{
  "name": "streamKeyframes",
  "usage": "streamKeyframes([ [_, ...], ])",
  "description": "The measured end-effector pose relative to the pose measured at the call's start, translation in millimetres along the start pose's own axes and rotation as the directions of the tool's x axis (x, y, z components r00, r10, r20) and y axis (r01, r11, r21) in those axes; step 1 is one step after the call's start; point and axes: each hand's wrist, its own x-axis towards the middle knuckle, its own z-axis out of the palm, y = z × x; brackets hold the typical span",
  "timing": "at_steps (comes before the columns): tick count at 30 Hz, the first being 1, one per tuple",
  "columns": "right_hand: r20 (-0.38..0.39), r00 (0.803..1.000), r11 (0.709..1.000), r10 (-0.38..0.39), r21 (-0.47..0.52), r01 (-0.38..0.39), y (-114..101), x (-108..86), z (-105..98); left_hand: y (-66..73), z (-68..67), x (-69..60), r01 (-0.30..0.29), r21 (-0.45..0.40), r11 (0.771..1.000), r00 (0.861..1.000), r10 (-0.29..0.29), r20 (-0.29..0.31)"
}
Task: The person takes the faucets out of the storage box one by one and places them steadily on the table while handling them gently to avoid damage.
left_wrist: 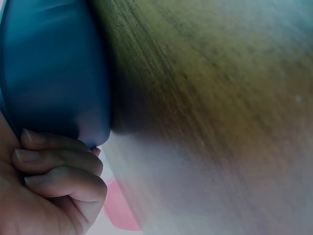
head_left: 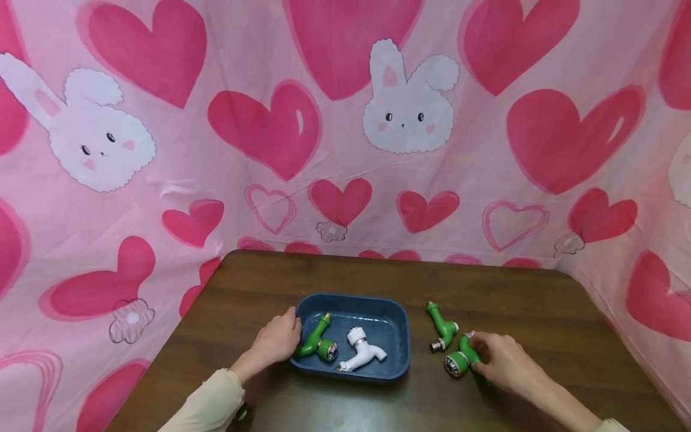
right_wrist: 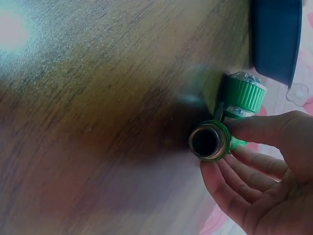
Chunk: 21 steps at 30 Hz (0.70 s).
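Note:
My left hand [head_left: 278, 336] grips the left rim of a dark blue plastic tub [head_left: 402, 360]. Its curled fingers show against the tub's side in the left wrist view. Inside the tub lie a green faucet [head_left: 318, 339] and a white faucet [head_left: 363, 354]. On the table to the right, my right hand [head_left: 504, 360] pinches another green faucet [head_left: 459, 361] between thumb and fingers. Its ribbed round knob [right_wrist: 244, 93] and open threaded end [right_wrist: 208, 142] show in the right wrist view. Just behind it lies one more green faucet [head_left: 444, 329], apart from the hand.
The brown wooden table [head_left: 513, 294] has rounded far corners. A pink curtain [head_left: 345, 162] with hearts and rabbits hangs behind it and along both sides. A small dark object [head_left: 242, 411] shows partly beside the left sleeve [head_left: 216, 396].

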Motion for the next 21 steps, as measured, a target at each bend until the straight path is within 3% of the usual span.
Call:
streamKeyframes([
  [10,0.024,0.999,0.999,0.042,0.007,-0.043,0.4,0.1,-0.1,-0.1,0.9,-1.8,0.007,-0.019,1.000,1.000,-0.007,0.005],
  [21,0.009,1.000,1.000,-0.001,-0.030,0.001,1.8,-2.6,-1.8,0.1,0.3,-1.9,0.010,-0.017,1.000,1.000,-0.009,0.010],
])
